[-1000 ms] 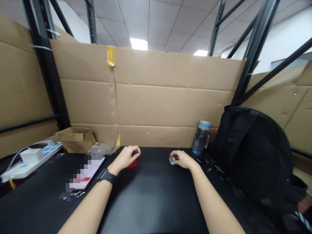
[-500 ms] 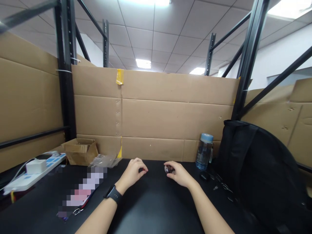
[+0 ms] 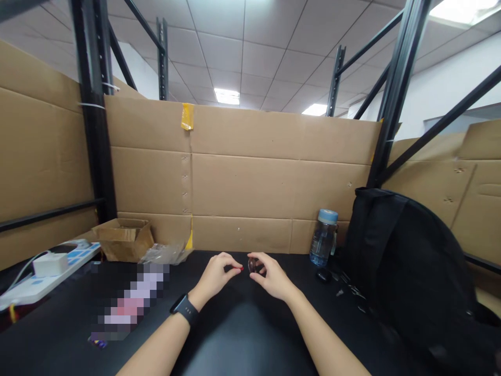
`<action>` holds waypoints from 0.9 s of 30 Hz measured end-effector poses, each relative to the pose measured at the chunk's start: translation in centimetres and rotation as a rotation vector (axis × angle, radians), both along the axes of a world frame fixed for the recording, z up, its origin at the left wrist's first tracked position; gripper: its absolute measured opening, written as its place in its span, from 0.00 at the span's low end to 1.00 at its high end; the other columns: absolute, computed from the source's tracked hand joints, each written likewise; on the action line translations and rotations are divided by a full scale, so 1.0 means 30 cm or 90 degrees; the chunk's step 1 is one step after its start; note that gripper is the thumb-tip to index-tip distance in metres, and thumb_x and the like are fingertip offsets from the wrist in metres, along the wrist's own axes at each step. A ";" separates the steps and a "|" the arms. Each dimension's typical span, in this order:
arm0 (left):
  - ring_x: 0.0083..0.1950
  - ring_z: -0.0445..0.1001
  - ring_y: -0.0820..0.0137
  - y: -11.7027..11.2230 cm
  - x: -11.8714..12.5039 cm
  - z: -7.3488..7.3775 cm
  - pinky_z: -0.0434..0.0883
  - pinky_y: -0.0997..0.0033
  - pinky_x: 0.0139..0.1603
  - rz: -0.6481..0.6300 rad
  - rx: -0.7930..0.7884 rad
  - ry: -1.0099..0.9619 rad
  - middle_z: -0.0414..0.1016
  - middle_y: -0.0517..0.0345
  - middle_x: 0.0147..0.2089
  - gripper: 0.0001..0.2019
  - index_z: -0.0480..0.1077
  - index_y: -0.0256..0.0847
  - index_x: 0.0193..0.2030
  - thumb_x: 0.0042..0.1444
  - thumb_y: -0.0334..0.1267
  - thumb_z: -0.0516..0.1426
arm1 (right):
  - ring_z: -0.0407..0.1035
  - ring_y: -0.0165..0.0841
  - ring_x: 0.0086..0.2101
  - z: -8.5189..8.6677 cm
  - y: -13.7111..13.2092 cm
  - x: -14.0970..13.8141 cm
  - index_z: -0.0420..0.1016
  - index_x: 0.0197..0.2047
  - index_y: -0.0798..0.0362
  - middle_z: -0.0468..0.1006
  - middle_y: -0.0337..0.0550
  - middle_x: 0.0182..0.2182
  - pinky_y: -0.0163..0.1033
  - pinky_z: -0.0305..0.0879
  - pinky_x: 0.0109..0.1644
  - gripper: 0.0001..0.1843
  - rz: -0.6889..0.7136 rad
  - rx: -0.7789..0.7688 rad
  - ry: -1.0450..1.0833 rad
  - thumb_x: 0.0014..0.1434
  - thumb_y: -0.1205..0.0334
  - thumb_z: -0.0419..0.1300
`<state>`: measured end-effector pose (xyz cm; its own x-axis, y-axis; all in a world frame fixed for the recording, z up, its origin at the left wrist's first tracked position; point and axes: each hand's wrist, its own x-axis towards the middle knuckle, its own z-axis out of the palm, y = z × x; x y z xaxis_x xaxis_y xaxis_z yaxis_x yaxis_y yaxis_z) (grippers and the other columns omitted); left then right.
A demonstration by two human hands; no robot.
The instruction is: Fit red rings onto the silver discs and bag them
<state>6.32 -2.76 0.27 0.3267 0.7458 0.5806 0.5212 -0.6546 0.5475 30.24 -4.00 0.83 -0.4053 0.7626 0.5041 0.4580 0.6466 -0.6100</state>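
Observation:
Over the black tabletop my left hand, with a dark watch on its wrist, pinches a small red piece between thumb and fingertips. What kind of piece it is, I cannot make out. Facing it, my right hand is closed around a small, round, dark brown shiny object, held by its edges with thumb and fingers. Its kind is unclear and part of it is hidden by the fingers. A narrow gap separates the red piece from the brown object.
On the left lie a white power strip, an open cardboard box, clear plastic wrap and a blurred-out strip. A water bottle, a black mouse-like item and a black backpack stand right. Cardboard walls the back.
My hands have come closer together, the right one moving left with the brown object. The red piece now shows at my left fingertips. The view has shifted slightly.

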 end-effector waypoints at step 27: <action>0.54 0.77 0.60 0.010 0.022 -0.018 0.70 0.56 0.61 -0.010 -0.035 -0.189 0.80 0.54 0.52 0.05 0.83 0.47 0.37 0.55 0.42 0.66 | 0.78 0.39 0.47 -0.024 -0.003 -0.066 0.74 0.54 0.51 0.78 0.49 0.51 0.44 0.77 0.50 0.27 0.051 -0.042 0.217 0.52 0.60 0.72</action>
